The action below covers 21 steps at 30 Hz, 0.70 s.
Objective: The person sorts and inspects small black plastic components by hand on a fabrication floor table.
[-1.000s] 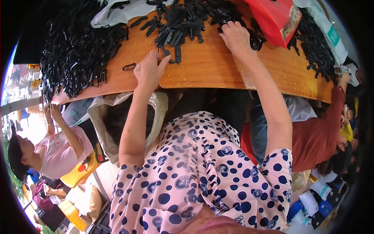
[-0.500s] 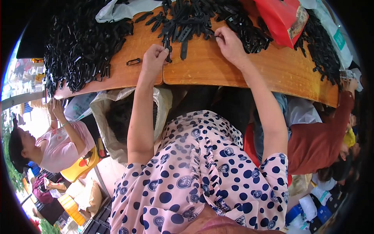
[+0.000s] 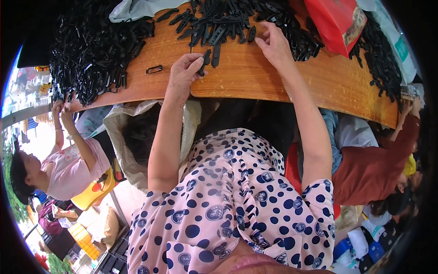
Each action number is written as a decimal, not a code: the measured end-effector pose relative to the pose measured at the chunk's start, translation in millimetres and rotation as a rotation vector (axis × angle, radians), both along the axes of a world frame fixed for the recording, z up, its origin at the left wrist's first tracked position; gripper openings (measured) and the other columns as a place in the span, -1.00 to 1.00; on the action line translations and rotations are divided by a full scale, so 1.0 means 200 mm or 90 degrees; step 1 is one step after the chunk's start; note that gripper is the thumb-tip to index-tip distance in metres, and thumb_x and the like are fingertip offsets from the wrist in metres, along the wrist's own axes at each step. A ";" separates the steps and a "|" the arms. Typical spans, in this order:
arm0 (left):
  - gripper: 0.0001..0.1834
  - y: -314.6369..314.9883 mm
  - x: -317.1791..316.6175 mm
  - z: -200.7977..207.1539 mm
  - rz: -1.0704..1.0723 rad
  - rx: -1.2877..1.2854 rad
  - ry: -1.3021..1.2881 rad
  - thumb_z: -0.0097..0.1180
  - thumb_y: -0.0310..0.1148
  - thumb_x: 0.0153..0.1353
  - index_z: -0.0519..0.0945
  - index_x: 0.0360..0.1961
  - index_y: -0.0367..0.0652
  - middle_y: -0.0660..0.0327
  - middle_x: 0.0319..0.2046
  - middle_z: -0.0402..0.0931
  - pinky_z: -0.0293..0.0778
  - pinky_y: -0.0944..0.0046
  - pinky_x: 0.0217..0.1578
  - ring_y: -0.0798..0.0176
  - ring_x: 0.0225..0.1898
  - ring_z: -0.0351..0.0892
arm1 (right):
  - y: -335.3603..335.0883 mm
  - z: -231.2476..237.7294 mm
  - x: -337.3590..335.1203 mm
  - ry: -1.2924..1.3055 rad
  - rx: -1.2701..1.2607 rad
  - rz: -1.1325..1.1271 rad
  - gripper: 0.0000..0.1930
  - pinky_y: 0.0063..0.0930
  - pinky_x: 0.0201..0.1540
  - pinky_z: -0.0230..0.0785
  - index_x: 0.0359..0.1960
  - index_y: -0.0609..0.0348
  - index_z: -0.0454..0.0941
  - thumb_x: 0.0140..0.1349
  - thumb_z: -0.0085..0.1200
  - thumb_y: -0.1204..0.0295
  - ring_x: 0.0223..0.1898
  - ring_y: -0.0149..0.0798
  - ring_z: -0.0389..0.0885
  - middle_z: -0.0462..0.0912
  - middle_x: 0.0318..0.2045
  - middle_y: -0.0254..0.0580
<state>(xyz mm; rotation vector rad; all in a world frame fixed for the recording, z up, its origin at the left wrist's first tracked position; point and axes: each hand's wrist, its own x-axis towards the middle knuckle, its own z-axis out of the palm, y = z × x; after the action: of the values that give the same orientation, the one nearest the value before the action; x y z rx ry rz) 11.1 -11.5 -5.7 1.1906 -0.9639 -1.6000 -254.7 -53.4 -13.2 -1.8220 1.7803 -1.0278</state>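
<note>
My left hand (image 3: 185, 73) pinches a small black plastic strap-like piece (image 3: 205, 63) between thumb and fingers, just over the table's near edge. My right hand (image 3: 276, 45) is open, thumb and forefinger apart, with nothing between them. Close to its fingertips lies a small dark oval piece (image 3: 252, 34). Beyond both hands a loose heap of black slotted strips (image 3: 218, 32) covers the wooden table (image 3: 242, 77). One strip (image 3: 216, 55) sticks out of the heap toward me, near my left hand. A thin black rectangular loop (image 3: 154, 69) lies alone to the left.
A large pile of black pieces (image 3: 91, 59) fills the table's left part, beside a co-worker's hands (image 3: 64, 112). A red bag (image 3: 331, 25) and another black pile (image 3: 376, 59) lie right. An opened woven sack (image 3: 119, 137) stands below the edge; a co-worker in brown (image 3: 369, 169) sits right.
My right hand has opened from a pinch and lies a little farther right, the oval piece now beside it. My left hand has shifted slightly right, still holding a black piece.
</note>
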 end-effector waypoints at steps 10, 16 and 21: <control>-0.74 0.00 0.01 0.01 0.006 0.048 0.072 0.13 -0.39 0.24 0.55 -0.10 -0.33 0.21 -0.32 0.55 0.41 0.47 -0.41 0.36 -0.44 0.53 | -0.01 -0.03 0.07 0.422 -0.192 0.023 -0.79 -0.18 -0.17 0.45 -0.20 0.02 0.50 0.10 0.03 0.50 -0.20 -0.03 0.52 0.47 -0.25 -0.16; -0.74 0.03 0.04 0.01 -0.011 0.082 0.211 0.11 -0.41 0.26 0.54 -0.11 -0.37 0.18 -0.31 0.55 0.45 0.48 -0.40 0.32 -0.43 0.53 | 0.05 -0.01 -0.01 0.085 -0.180 0.070 -0.87 -0.31 -0.27 0.44 -0.27 0.10 0.49 0.18 -0.04 0.57 -0.26 -0.09 0.55 0.52 -0.29 -0.21; -0.77 0.03 0.01 0.06 -0.046 0.074 0.192 0.09 -0.40 0.27 0.56 -0.16 -0.37 0.19 -0.32 0.55 0.41 0.51 -0.44 0.36 -0.46 0.51 | 0.35 0.19 0.12 -0.215 0.066 0.391 -0.91 -0.41 -0.26 0.36 -0.30 0.20 0.46 0.19 -0.03 0.64 -0.33 -0.18 0.50 0.46 -0.38 -0.17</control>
<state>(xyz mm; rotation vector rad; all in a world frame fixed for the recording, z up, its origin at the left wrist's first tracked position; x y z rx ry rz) 12.2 -5.1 7.0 0.9629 -0.7337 -1.8512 -229.8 15.8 25.8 -1.8197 0.9646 -0.8984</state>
